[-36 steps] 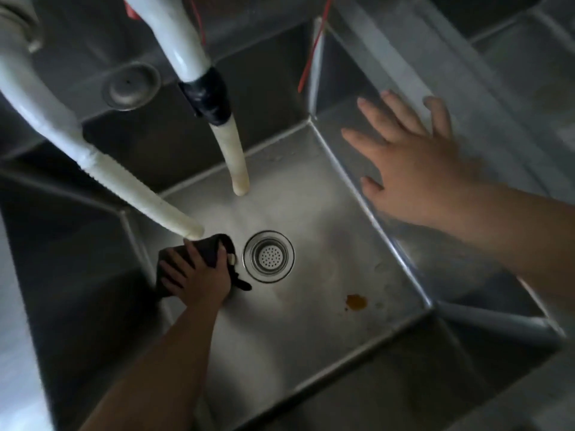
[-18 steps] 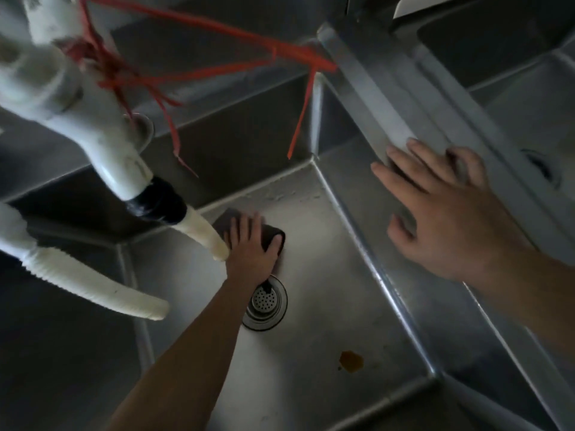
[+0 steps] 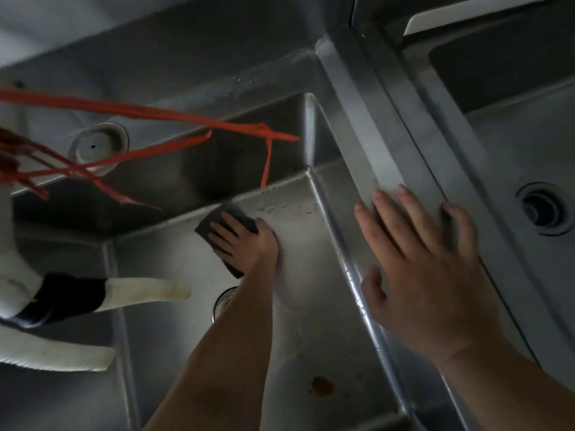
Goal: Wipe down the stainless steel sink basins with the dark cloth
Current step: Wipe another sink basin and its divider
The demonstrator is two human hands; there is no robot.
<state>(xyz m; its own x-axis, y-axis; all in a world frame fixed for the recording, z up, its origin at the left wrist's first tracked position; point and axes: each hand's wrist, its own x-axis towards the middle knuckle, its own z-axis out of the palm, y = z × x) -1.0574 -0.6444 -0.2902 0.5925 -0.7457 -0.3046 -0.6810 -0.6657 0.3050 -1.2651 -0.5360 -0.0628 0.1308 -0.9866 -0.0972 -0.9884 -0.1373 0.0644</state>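
Note:
My left hand [image 3: 247, 242] presses the dark cloth [image 3: 228, 217] flat on the floor of the middle stainless steel basin [image 3: 314, 275], close to its back wall. The cloth shows above and below my fingers. The basin's drain [image 3: 222, 301] is partly hidden by my left forearm. A brown stain [image 3: 322, 385] sits on the basin floor near the front. My right hand [image 3: 426, 265] rests with fingers spread on the divider rim [image 3: 389, 157] between this basin and the right basin [image 3: 513, 150].
Two white hoses [image 3: 146, 290] hang into the basin from the left, one with a black band. Red cords [image 3: 174, 115] stretch across above the back wall. A round plug [image 3: 98, 146] sits on the back ledge. The right basin has its own drain [image 3: 544, 208].
My left hand has slid the cloth from beside the drain toward the back wall and rightward. The view has shifted up and right; my right hand has settled on the divider rim.

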